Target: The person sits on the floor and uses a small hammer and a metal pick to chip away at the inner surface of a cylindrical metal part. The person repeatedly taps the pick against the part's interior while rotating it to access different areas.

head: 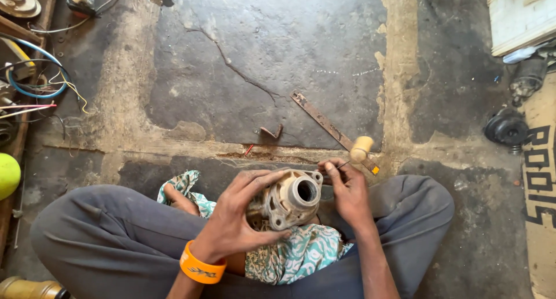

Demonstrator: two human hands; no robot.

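Note:
I sit cross-legged on the floor. My left hand (237, 215), with an orange wristband, grips a dirty metal motor housing (289, 200) that has a round central opening and rests over a green patterned cloth (301, 252) in my lap. My right hand (346, 190) touches the housing's right edge and pinches a thin tool with a pale wooden handle (361, 148), the handle pointing up and to the right.
A rusty flat metal strip (327, 125) and a small bent metal piece (271, 132) lie on the cracked stone floor ahead. Wires and parts (35, 79) crowd the left; a black round part (505, 128) and a white box (518, 18) are at the right.

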